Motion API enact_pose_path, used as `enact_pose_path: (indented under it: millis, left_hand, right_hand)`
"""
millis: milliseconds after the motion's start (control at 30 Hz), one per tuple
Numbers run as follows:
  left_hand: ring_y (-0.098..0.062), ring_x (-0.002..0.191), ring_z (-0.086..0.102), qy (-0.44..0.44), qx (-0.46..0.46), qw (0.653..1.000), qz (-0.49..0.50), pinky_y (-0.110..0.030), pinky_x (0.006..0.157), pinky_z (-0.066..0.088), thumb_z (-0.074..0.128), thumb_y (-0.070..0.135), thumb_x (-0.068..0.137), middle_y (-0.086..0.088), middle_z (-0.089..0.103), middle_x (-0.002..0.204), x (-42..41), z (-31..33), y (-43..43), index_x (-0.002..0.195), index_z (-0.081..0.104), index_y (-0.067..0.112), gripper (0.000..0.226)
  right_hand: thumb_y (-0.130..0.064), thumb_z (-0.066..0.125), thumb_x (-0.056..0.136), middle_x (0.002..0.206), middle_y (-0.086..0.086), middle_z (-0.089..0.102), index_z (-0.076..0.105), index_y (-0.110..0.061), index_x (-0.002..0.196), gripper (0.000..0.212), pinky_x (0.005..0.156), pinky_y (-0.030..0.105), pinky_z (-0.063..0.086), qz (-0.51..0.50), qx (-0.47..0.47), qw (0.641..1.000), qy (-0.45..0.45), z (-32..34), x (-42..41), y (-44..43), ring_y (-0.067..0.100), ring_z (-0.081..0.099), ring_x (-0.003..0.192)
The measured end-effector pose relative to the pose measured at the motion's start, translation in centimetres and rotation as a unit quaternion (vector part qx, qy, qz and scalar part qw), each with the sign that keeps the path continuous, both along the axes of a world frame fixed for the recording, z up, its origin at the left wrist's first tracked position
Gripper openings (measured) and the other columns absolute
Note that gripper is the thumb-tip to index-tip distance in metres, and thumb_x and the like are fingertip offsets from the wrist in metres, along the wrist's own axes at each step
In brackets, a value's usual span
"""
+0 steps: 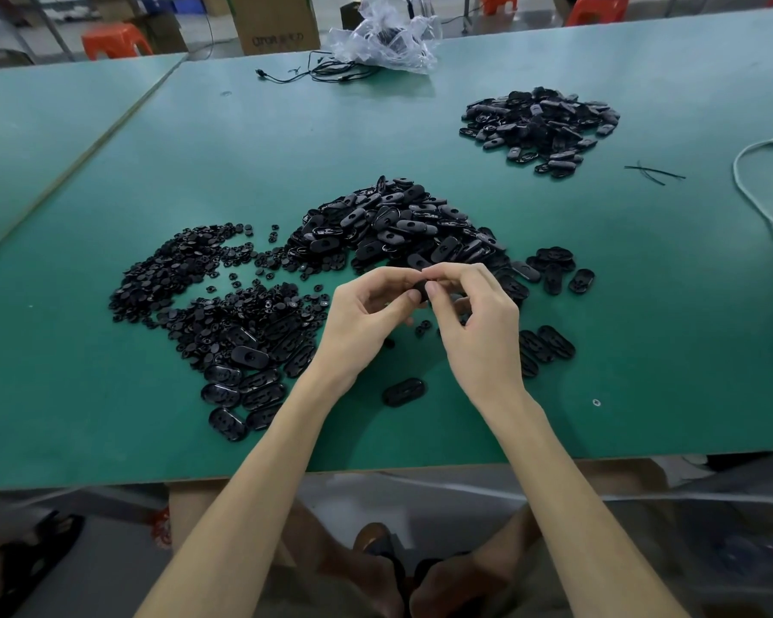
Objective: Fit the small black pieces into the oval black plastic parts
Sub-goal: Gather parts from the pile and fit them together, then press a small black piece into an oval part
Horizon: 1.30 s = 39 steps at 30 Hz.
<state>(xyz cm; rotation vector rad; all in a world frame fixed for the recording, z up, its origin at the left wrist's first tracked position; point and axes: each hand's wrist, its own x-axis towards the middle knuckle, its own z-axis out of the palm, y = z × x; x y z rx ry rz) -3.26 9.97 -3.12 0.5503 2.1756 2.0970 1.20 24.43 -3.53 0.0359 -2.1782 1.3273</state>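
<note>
Where the 2 hands meet above the matte green table point(108, 417), the left hand point(367, 314) and the right hand point(478, 323) both pinch 1 black part point(422, 291) between curled thumbs and fingertips. So much of it is covered that its long axis and facing cannot be told. It is held just above the tabletop, in front of the central heap of oval parts point(398, 229), glossy black plastic shells with rounded ends that point every way. To the left spreads a scatter of small black pieces point(184, 278), round and button-like. A lone oval point(405, 391) lies flat between the forearms, its long axis running roughly left to right. A left group of ovals point(242, 390) lies hollow side up beside the left forearm, and a right group point(543, 350) lies just beside the right hand. A far pile point(541, 122) sits well apart. A crinkled clear plastic bag point(389, 37) and a thin black cable point(326, 73) lie near the far edge, and a white cord point(759, 207) curves at the right.
</note>
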Motion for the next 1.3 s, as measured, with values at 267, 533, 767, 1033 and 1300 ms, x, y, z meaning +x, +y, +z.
enact_pose_path:
  millis: [267, 533, 767, 1033, 1300]
  left_hand:
    - [-0.017, 0.087, 0.073, 0.021, -0.01, 1.0, 0.021, -0.03, 0.085, 0.06, 0.067, -0.007, 0.095, -0.013, 0.077, 0.1, -0.2, -0.5, 0.1, 0.11, 0.074, 0.005, 0.02]
    - [-0.031, 0.096, 0.075, 0.036, -0.019, 0.998, 0.04, -0.041, 0.09, 0.062, 0.067, -0.007, 0.095, -0.013, 0.077, 0.102, -0.3, -0.6, 0.0, 0.109, 0.073, 0.001, 0.018]
    - [-0.03, 0.096, 0.075, 0.035, -0.001, 0.999, 0.032, -0.036, 0.09, 0.061, 0.073, 0.001, 0.094, -0.01, 0.079, 0.104, -0.2, -0.4, -0.1, 0.111, 0.076, 0.002, 0.017]
    - [-0.023, 0.095, 0.075, 0.04, -0.008, 0.999, 0.031, -0.028, 0.084, 0.058, 0.074, 0.005, 0.094, -0.005, 0.079, 0.104, -0.1, -0.2, -0.1, 0.111, 0.077, 0.005, 0.017]
    - [-0.011, 0.111, 0.071, 0.052, -0.035, 0.995, 0.08, -0.032, 0.101, 0.055, 0.064, 0.003, 0.101, 0.005, 0.077, 0.113, -0.3, -0.2, 0.0, 0.119, 0.075, 0.014, 0.024]
  right_hand:
    - [-0.005, 0.065, 0.1, 0.107, -0.004, 0.066, 0.071, -0.016, 0.111, 0.016, 0.081, 0.006, 0.045, 0.018, 0.007, 1.0, -0.009, -0.2, -0.1, 0.0, -0.001, 0.063, 0.097]
    - [-0.006, 0.07, 0.096, 0.104, -0.006, 0.063, 0.069, -0.022, 0.114, 0.025, 0.079, 0.017, 0.051, 0.024, 0.024, 0.999, -0.016, -0.4, -0.2, -0.2, 0.008, 0.062, 0.095]
    - [0.0, 0.065, 0.097, 0.102, -0.004, 0.062, 0.072, -0.02, 0.099, 0.021, 0.073, 0.011, 0.044, 0.023, 0.039, 0.999, 0.009, -0.3, -0.1, 0.0, 0.011, 0.062, 0.087]
    - [0.005, 0.064, 0.095, 0.1, -0.005, 0.064, 0.076, -0.017, 0.093, 0.026, 0.072, 0.011, 0.043, 0.016, 0.033, 0.999, 0.016, 0.1, 0.0, -0.1, 0.01, 0.061, 0.088]
    - [0.002, 0.057, 0.098, 0.121, 0.003, 0.051, 0.067, -0.01, 0.132, 0.038, 0.084, 0.016, 0.047, -0.096, -0.023, 0.994, 0.038, 0.6, 0.2, 0.0, 0.015, 0.059, 0.093]
